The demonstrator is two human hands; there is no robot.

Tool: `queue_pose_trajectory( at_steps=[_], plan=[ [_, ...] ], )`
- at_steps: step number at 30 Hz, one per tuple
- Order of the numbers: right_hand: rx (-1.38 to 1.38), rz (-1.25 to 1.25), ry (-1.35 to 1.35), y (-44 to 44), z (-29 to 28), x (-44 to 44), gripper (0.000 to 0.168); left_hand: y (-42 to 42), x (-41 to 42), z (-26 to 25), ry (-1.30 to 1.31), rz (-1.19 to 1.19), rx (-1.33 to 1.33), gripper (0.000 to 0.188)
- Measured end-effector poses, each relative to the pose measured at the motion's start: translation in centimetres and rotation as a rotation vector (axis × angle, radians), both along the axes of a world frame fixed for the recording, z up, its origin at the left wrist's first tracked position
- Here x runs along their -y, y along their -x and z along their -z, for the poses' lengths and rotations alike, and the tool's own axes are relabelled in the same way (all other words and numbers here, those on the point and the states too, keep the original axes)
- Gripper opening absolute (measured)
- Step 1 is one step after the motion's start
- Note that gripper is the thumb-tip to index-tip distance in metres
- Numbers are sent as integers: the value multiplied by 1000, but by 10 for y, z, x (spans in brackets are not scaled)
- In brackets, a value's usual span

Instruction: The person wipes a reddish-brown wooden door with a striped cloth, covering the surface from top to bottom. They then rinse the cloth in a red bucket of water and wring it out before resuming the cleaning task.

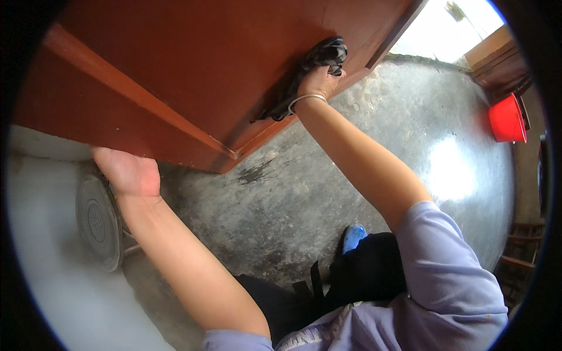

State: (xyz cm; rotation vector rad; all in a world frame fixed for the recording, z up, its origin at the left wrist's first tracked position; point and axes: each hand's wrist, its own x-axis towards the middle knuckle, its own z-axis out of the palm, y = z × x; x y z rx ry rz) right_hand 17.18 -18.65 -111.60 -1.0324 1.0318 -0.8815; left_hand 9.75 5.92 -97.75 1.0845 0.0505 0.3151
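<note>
My right hand (319, 81), with a pale bangle (303, 101) at the wrist, presses a dark patterned cloth (325, 51) against a reddish-brown wooden door (210, 57). Part of the cloth trails down the door below the hand, close to the raised bottom edge. At the door's near side edge is my left hand (129, 171), palm towards me. Its fingers are hidden behind the door, so I cannot see how they are bent or what they touch there.
A round-seated stool (97, 223) stands by the white wall (48, 245) at left. Grey concrete floor (281, 193) spreads below. At far right are a red bucket (508, 118) and wooden furniture (522, 250). Bright light enters through a doorway (439, 35) at top right.
</note>
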Motion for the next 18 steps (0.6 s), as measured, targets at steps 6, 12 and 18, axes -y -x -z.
queue_pose_trajectory(
  at_steps=[6,12,18],
  plan=[
    [-132,-86,27,7,46,0,42,2,-1,-2,8,5,4,51],
    [-206,-429,-251,36,146,-21,46,1,10,-6,57,52,-19,50],
    [262,-152,-53,45,74,9,28,2,-1,-1,42,48,-5,48]
  ],
)
